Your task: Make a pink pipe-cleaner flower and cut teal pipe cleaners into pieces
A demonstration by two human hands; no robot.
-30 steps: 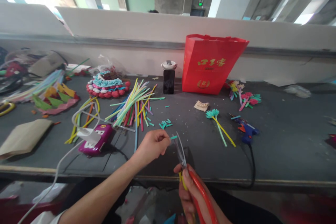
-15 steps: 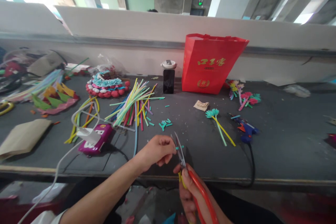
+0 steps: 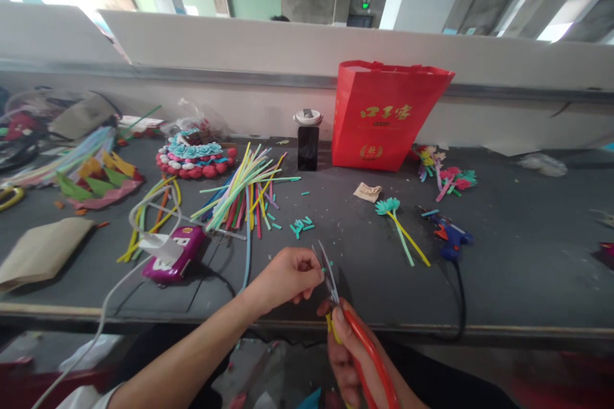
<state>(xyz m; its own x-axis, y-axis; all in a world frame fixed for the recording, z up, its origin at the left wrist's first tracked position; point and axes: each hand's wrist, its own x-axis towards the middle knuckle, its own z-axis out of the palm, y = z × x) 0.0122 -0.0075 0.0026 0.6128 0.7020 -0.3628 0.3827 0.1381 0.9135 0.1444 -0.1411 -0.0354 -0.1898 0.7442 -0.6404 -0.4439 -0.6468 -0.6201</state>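
Note:
My left hand (image 3: 286,276) pinches a short teal strip piece (image 3: 327,264) at the near edge of the dark table (image 3: 518,268). The strip's end sits between the blades of a pair of scissors (image 3: 329,276). Its red and yellow handles are gripped by my right hand (image 3: 346,350), just below the table's edge. More cut teal bits (image 3: 301,226) lie on the table beyond my hands. A pile of long coloured strips (image 3: 244,192) fans out behind them.
A purple device (image 3: 177,253) with a white cable lies left of my hands. A blue glue gun (image 3: 448,235), a teal flower on stems (image 3: 398,223), a red bag (image 3: 386,115), a dark bottle (image 3: 307,140) and a decorated round piece (image 3: 196,156) stand further back.
My left hand has come down and nearer to the scissors, bringing the teal piece between the blades. My right hand has stayed almost still.

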